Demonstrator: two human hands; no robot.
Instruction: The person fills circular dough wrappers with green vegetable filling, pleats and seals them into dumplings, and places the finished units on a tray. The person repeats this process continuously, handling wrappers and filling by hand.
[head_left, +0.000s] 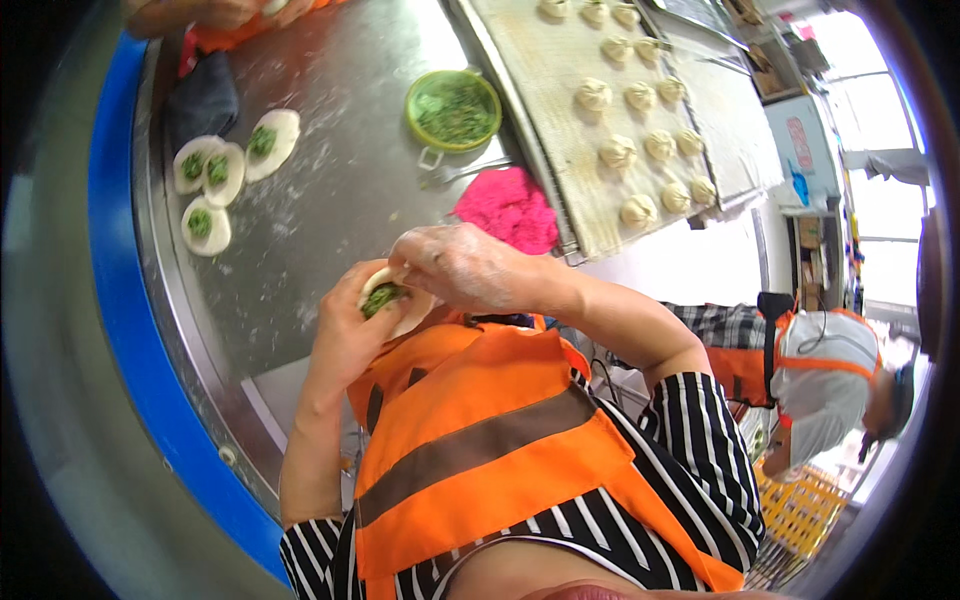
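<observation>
My left hand (349, 315) cups a round dough wrapper (409, 315) with chopped green filling (381, 298) in its middle, the thumb lying against the filling. At the wrapper's upper edge, my floury right hand (461, 266) pinches the dough between its fingertips. Both hands are just in front of my orange apron, over the table's near edge. To the left, several flat wrappers topped with green filling (217, 169) lie on the steel table (330, 180); two of them overlap. A green bowl of chopped filling (454, 112) stands beyond my hands.
A bright pink cloth (508, 210) and a metal utensil (472, 171) lie beside the bowl. Right of them, a mesh-lined tray (570, 150) bears several pleated buns (619, 151). Another person's hands (217, 13) work at the far left. A person (817, 360) bends over near a yellow crate (802, 506).
</observation>
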